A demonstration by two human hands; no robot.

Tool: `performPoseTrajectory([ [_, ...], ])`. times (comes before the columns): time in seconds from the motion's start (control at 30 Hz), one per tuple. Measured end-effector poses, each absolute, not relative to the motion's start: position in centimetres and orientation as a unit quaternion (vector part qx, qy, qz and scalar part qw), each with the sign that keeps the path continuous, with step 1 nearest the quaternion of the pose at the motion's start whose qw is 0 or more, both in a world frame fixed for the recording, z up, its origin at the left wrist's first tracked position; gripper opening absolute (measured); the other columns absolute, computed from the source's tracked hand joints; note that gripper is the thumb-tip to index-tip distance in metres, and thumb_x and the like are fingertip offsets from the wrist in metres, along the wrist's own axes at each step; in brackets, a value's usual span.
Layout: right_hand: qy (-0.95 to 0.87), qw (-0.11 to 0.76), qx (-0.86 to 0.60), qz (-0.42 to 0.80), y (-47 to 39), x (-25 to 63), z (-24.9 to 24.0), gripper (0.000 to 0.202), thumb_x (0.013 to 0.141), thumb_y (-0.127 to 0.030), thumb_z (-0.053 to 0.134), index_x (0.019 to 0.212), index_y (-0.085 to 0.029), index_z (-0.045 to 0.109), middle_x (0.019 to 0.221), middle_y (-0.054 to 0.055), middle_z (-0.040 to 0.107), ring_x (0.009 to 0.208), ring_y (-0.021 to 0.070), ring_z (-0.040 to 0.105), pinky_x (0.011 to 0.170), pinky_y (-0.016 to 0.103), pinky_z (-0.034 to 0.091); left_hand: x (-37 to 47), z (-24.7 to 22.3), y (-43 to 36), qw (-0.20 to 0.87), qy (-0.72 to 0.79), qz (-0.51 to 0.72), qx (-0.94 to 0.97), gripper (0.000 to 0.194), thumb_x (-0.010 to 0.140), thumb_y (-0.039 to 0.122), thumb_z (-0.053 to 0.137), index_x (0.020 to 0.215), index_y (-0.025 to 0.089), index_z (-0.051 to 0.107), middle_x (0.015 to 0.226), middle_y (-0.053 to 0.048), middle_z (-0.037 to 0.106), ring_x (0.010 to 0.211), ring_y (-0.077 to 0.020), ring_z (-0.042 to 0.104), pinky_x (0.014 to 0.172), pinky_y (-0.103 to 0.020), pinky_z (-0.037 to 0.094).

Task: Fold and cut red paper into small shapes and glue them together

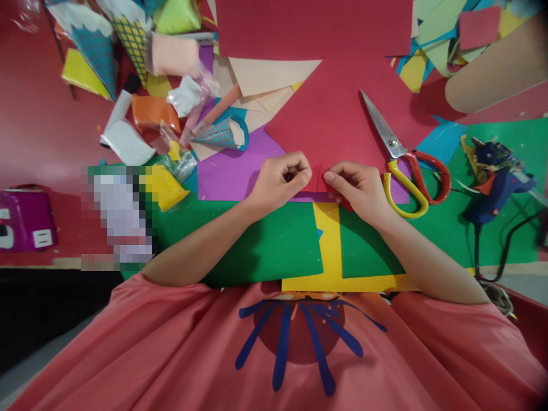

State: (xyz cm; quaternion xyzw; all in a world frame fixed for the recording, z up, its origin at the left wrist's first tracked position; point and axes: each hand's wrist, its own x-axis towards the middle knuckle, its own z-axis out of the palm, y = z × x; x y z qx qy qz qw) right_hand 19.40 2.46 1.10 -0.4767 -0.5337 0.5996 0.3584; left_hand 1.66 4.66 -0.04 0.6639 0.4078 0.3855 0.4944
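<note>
My left hand (282, 181) is closed in a pinch above the red paper; whatever its fingertips hold, if anything, is too small to make out. Facing it, my right hand (359, 188) pinches a small red paper piece (346, 202), partly hidden under the fingers. Between the two hands a thin red shape (319, 177) blends into the large red paper sheet (317, 125). Scissors (394, 144) with one yellow and one red handle lie spread slightly just right of my right hand. Purple paper (231, 177) and green sheets (265, 240) lie underneath.
A blue glue gun (492, 191) with its cable rests at the right. A cardboard tube (496, 68) lies behind it. At the left are clay packets (156, 113), a small paper cone (218, 134) and larger patterned cones (92, 51). Paper scraps (436, 34) fill the back right.
</note>
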Motion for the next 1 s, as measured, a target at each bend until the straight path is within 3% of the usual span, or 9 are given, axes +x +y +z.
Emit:
performPoseTrajectory([
  [1.0, -0.540, 0.357, -0.475, 0.596, 2.52, 19.34, 1.00, 0.041, 0.079, -0.054, 0.066, 0.065, -0.017, 0.054, 0.051, -0.006, 0.049, 0.045, 0.0042, 0.044, 0.044, 0.020, 0.034, 1.62, -0.02, 4.62, 0.487, 0.414, 0.369, 0.674, 0.016, 0.075, 0.016, 0.048, 0.060, 0.018, 0.045, 0.049, 0.007, 0.034, 0.044, -0.0031, 0.027, 0.040, -0.016, 0.019],
])
